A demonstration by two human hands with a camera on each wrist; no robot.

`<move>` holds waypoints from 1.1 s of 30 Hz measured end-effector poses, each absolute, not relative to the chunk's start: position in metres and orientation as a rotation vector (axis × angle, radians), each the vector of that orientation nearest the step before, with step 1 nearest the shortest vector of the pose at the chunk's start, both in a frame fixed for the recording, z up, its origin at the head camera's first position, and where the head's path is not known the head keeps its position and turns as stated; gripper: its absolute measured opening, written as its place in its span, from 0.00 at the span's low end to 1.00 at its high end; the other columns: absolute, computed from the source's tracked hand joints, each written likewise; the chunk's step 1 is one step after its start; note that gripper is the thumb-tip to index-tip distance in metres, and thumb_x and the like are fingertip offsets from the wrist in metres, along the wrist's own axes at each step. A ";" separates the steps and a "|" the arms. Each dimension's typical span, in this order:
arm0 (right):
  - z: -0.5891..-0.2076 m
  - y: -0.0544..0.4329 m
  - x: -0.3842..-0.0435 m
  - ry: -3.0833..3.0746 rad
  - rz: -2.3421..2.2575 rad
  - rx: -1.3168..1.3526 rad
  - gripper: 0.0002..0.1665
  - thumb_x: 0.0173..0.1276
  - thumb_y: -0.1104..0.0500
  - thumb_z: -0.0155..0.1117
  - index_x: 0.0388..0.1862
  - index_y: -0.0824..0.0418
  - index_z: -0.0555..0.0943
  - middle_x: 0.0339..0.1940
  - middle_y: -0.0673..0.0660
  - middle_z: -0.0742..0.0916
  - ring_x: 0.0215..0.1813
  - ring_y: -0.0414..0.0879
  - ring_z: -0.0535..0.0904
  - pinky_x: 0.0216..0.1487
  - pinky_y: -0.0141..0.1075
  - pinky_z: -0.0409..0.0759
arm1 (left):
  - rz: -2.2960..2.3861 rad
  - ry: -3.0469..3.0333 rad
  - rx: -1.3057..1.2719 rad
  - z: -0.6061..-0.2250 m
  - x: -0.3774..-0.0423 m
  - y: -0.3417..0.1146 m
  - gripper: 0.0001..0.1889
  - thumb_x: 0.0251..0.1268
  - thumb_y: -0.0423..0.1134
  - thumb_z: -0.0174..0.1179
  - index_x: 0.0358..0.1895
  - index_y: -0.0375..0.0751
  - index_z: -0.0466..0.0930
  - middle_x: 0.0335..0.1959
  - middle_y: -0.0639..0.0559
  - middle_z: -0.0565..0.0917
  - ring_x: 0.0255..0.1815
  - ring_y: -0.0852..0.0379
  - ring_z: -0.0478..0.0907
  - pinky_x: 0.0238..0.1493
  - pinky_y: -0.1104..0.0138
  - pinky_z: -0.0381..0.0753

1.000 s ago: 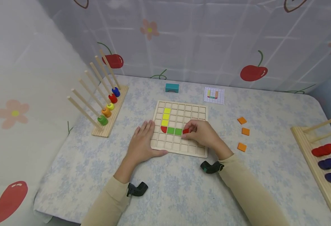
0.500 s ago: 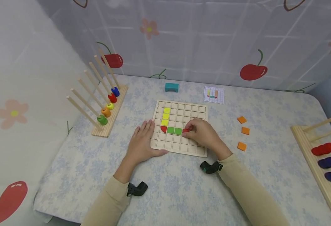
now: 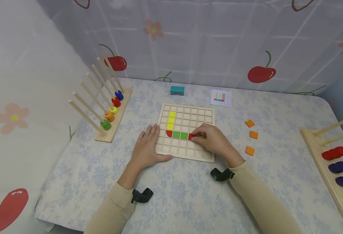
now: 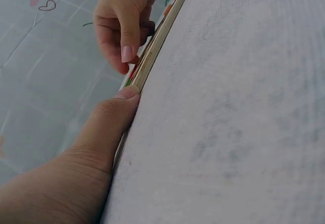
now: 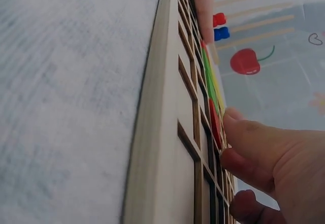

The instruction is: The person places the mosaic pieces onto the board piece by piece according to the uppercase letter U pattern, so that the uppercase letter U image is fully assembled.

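Observation:
A wooden grid board lies on the table. My left hand rests at its left side with fingers extended; its thumb touches the near edge. A column of yellow tiles runs down to a rounded red tile, then two green tiles and another red tile continue the row. My right hand has thumb and forefinger at the right part of that last tile, partly hiding it. In the right wrist view this red tile lies flat in the grid, the fingertips beside it and slightly parted.
Three orange tiles lie right of the board. Behind it are a pattern card and a teal block. A peg stand with coloured rings stands left, another wooden peg rack at the right edge.
The right red tile, tilted between my right fingers a second ago, has gone down flat beside the green tiles. My right hand has shifted slightly rightward, uncovering more of it. My left hand stays put.

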State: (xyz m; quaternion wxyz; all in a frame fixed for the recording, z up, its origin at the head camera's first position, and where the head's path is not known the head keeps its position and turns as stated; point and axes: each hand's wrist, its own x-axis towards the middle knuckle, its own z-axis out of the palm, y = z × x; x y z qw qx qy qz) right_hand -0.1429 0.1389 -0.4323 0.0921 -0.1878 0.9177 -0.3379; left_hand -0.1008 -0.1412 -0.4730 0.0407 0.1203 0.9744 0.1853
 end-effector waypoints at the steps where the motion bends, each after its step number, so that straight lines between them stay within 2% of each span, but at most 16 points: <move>1: -0.432 0.141 -0.142 2.726 -1.014 -0.557 0.13 0.66 0.51 0.71 0.48 0.52 0.87 0.41 0.47 0.85 0.40 0.44 0.76 0.42 0.37 0.76 | 0.567 2.985 0.369 -0.473 -0.101 -0.141 0.71 0.40 0.81 0.62 0.81 0.41 0.40 0.83 0.49 0.45 0.84 0.51 0.36 0.82 0.51 0.39; 5: -0.429 0.150 -0.139 2.714 -1.060 -0.541 0.14 0.67 0.51 0.70 0.49 0.53 0.86 0.41 0.47 0.85 0.37 0.45 0.76 0.40 0.37 0.77 | 0.565 2.992 0.371 -0.474 -0.101 -0.142 0.70 0.40 0.81 0.62 0.81 0.41 0.41 0.83 0.48 0.45 0.84 0.51 0.37 0.82 0.50 0.40; 11: -0.424 0.171 -0.133 2.721 -1.059 -0.516 0.13 0.67 0.52 0.70 0.48 0.52 0.86 0.41 0.48 0.86 0.33 0.46 0.72 0.32 0.34 0.73 | 0.568 2.997 0.371 -0.474 -0.100 -0.143 0.70 0.40 0.80 0.62 0.81 0.41 0.41 0.83 0.48 0.46 0.84 0.50 0.38 0.82 0.50 0.41; 21: -0.426 0.222 -0.122 2.790 -1.038 -0.460 0.14 0.66 0.54 0.71 0.50 0.53 0.86 0.46 0.52 0.86 0.32 0.45 0.70 0.30 0.32 0.70 | 0.565 2.996 0.360 -0.472 -0.098 -0.142 0.70 0.41 0.80 0.62 0.81 0.41 0.42 0.83 0.48 0.46 0.84 0.50 0.38 0.82 0.49 0.41; 31: -0.430 0.267 -0.106 2.938 -0.927 -0.394 0.14 0.65 0.55 0.71 0.48 0.55 0.86 0.45 0.52 0.86 0.32 0.42 0.70 0.29 0.30 0.71 | 0.561 2.995 0.352 -0.473 -0.099 -0.142 0.70 0.40 0.80 0.62 0.81 0.41 0.41 0.83 0.48 0.46 0.84 0.50 0.37 0.82 0.49 0.40; 33: -0.429 0.276 -0.102 2.947 -0.917 -0.355 0.14 0.65 0.55 0.71 0.48 0.55 0.86 0.48 0.55 0.86 0.33 0.42 0.71 0.28 0.30 0.71 | 0.563 2.994 0.352 -0.473 -0.099 -0.142 0.70 0.39 0.80 0.63 0.81 0.41 0.41 0.83 0.48 0.46 0.84 0.51 0.37 0.82 0.49 0.40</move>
